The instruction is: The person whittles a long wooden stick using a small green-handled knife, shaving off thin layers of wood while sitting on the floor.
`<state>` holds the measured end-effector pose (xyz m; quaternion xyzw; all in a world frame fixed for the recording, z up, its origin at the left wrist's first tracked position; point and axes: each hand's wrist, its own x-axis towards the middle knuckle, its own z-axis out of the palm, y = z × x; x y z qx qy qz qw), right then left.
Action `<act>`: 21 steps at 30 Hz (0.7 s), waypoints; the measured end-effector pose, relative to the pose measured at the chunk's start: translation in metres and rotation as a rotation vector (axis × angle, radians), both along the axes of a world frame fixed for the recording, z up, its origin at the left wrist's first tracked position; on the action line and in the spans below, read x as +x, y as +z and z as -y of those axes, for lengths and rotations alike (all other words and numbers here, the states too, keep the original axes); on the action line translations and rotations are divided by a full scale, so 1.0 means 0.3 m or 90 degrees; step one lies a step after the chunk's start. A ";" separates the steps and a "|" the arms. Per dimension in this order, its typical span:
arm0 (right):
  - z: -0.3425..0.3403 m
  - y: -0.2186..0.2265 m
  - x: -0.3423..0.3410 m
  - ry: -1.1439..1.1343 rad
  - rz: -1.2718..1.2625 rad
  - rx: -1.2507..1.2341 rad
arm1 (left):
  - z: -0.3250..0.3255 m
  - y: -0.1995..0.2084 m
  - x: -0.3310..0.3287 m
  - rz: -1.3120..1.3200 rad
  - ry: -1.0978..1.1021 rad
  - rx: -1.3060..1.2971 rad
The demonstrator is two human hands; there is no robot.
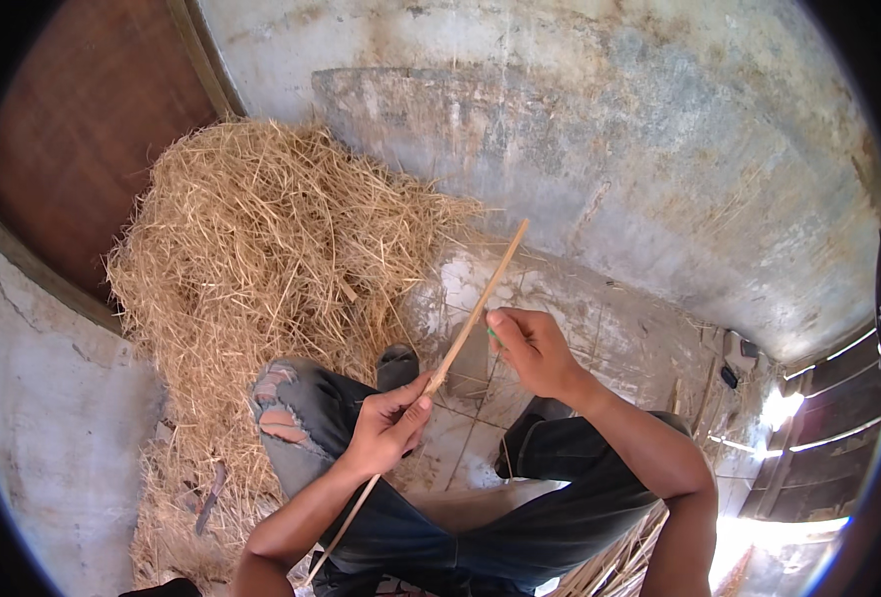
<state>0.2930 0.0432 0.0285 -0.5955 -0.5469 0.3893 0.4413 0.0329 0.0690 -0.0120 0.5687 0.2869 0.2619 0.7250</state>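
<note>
My left hand [389,430] is closed around a long, pale stick [495,279] that looks like split bamboo. It slants up and away to the right over my lap, and its thinner end runs down past my left wrist. A few straw-like fibres show at my fingers. Close to the right side of the stick's upper part, my right hand [537,350] is closed on a small green thing [493,338]. Most of that is hidden by the fingers, and I cannot tell its kind or whether it touches the stick.
A big heap of dry straw [261,239] lies ahead left, against a stained wall [599,149] and a brown panel [92,129]. Below my hands are my bent legs in dark jeans [410,532] and a tiled floor [460,428]. Several thin sticks [614,557] lie under my right leg.
</note>
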 end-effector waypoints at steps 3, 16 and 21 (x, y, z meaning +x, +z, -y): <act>0.015 0.019 -0.021 0.011 0.089 0.058 | 0.003 -0.016 0.003 -0.005 0.007 0.014; -0.007 0.011 -0.013 -0.114 0.351 0.150 | 0.003 0.007 0.008 -0.002 -0.033 -0.053; 0.043 -0.017 -0.097 -0.039 0.386 0.181 | 0.005 0.008 -0.003 -0.009 -0.038 -0.068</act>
